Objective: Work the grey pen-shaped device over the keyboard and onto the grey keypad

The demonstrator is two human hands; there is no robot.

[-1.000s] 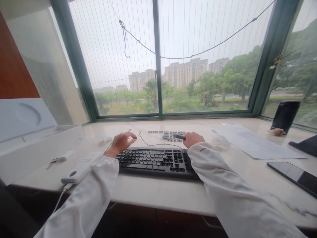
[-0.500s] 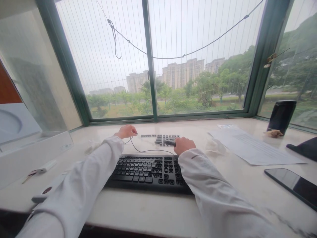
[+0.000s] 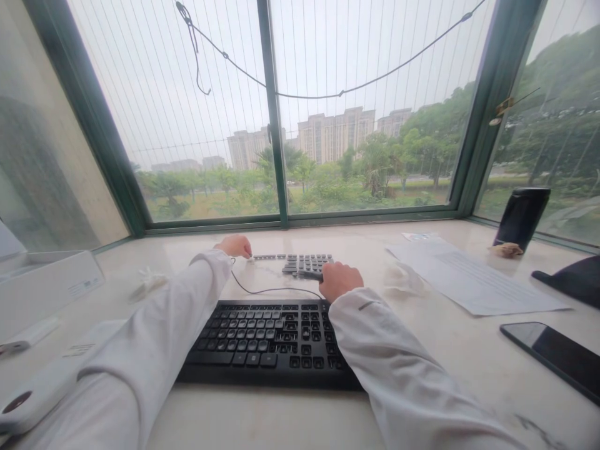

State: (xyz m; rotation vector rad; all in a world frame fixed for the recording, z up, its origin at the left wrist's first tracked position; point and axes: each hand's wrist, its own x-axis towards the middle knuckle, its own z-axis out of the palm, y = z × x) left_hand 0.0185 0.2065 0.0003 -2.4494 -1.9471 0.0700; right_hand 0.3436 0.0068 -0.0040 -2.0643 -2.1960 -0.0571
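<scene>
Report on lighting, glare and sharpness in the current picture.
Head view: diffuse daylight through the window, sky pale and nearly featureless; head view: pale reflection on the phone; head view: left hand soft in detail, keyboard legends too small to read.

Straight ahead, a wide window [image 3: 304, 103] in a dark green metal frame [image 3: 94, 125], divided by an upright dark green bar [image 3: 275, 125]. Across it, thin, closely spaced vertical wires [image 3: 344, 37] and a sagging, dark, knotted cord [image 3: 340, 94]. Outside, under a pale overcast sky [image 3: 389, 37], beige high-rise blocks [image 3: 335, 134] behind leafy green trees [image 3: 435, 153] and yellowish-green grass [image 3: 210, 203]. To the right, at an angle, a second glass pane [image 3: 553, 125]; to the left, a beige wall [image 3: 75, 181] with a darker greyish area. Below, a glossy white marble-look countertop [image 3: 272, 415], grey-veined at lower right, in soft, diffuse daylight.
</scene>
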